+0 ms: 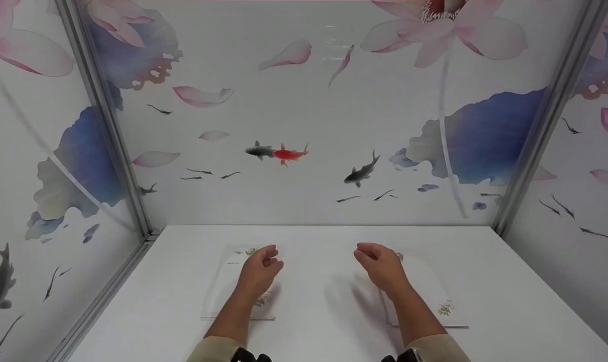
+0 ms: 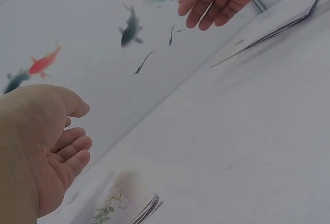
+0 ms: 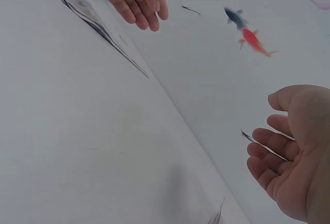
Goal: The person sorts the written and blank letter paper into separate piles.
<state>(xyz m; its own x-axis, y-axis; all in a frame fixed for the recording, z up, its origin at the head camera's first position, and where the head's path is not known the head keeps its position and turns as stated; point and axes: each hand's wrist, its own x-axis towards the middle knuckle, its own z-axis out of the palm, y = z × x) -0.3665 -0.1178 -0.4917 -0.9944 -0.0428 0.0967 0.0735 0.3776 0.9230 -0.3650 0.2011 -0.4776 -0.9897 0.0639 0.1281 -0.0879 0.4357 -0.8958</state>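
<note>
My left hand (image 1: 260,272) hovers above a thin, flat white packet (image 1: 220,299) with a small leaf-and-flower print, on the left of the table. Its fingers hang loosely curled around nothing. On the right, my right hand (image 1: 386,269) is held in the same way over a second such packet (image 1: 429,286), also empty, palm facing inward. Each forearm hides part of the packet under it. Seen from the left wrist, the near packet (image 2: 108,207) shows several layered edges at its side. The right wrist view shows the far packet (image 3: 85,8) with similar bowed, layered edges.
The white table (image 1: 314,311) runs back to an upright panel (image 1: 294,201) painted with fish, petals and lotus leaves. Similar panels stand at both sides, joined by metal posts (image 1: 110,125). Bare white tabletop lies between the two packets.
</note>
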